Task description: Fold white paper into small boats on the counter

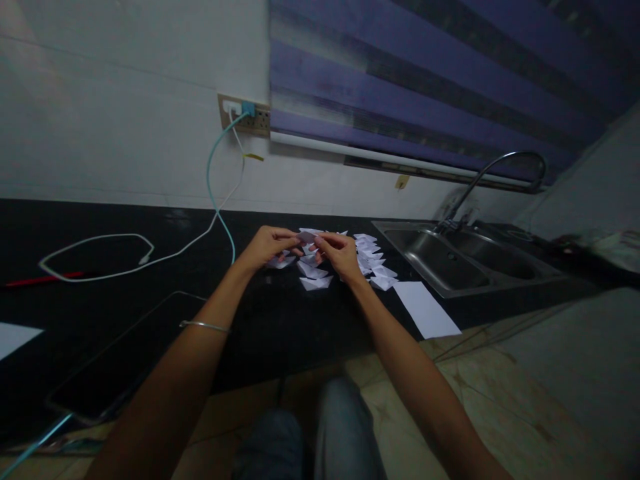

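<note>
Between my two hands is a small folded piece of white paper, held up just above the black countertop. My left hand pinches its left end, and my right hand pinches the right end. Beneath and around my fingers lie several folded paper pieces, pointed at their ends. More of them form an overlapping row just right of my right hand. A flat white paper sheet lies beyond that row, at the counter's front edge. Part of the held piece is covered by my fingers.
A double steel sink with a curved faucet is set in at the right. On the left are a dark tablet-like device, a looped white cable, a red pen-like object and another paper sheet. Cables hang from the wall outlet.
</note>
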Tool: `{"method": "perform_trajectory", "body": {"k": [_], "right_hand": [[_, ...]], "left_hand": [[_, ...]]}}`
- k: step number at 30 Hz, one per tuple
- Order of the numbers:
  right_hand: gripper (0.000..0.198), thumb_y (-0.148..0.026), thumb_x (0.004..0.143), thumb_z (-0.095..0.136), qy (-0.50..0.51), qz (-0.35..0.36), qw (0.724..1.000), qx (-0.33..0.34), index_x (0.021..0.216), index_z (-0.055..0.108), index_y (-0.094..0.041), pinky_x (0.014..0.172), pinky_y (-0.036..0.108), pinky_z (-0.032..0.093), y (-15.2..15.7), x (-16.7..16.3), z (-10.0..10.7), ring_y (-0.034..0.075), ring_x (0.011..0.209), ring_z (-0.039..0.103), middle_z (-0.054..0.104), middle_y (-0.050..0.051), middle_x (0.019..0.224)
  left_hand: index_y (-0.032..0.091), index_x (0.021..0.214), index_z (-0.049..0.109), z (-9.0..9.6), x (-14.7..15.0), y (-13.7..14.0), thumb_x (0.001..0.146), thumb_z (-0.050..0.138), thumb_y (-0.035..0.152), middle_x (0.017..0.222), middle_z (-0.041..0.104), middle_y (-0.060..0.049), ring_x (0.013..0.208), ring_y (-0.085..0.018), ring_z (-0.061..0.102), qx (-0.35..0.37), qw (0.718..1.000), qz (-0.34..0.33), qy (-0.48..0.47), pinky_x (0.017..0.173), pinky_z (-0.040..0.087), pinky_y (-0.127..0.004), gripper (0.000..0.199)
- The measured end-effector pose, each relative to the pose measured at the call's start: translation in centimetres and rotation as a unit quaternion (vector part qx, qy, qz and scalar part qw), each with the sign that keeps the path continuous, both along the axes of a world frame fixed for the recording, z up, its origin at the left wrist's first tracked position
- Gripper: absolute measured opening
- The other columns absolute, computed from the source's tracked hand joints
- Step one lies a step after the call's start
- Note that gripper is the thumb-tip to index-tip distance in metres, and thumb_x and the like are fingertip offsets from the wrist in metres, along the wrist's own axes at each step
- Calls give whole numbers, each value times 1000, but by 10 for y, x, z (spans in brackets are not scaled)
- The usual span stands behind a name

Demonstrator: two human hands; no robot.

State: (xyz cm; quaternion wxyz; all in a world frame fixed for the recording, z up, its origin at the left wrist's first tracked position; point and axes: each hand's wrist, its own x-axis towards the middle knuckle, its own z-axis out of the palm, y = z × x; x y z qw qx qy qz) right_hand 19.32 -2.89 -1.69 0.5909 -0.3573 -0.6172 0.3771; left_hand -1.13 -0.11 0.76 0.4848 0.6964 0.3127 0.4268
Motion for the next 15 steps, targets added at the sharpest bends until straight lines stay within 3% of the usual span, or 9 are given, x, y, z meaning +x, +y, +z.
{"method": "perform_trajectory", "body": {"k": [5,11,15], "right_hand": [[30,-46,77,77,3,-4,1000,15,92,79,-21,66,33,59,1,1,0,17,68,69,76,5,86],[30,-47,75,78,-16,-15,1000,23,88,79,-20,71,35,59,1,0,0,18,71,69,75,5,81],[30,-48,73,79,-18,-25,999,21,84,78,-19,72,36,59,0,0,1,19,72,69,75,6,79]], "left_hand": [[15,104,78,-2,3,-1,75,78,28,82,78,-11,59,-16,70,0,1000,21,-9,41,41,-19,32],[16,100,80,0,2,-4,75,77,32,84,78,-11,69,-17,71,41,999,24,3,48,45,-20,30],[15,95,80,-1,2,-2,73,79,34,82,78,-9,64,-15,67,66,997,41,-7,52,47,-21,29]]}}
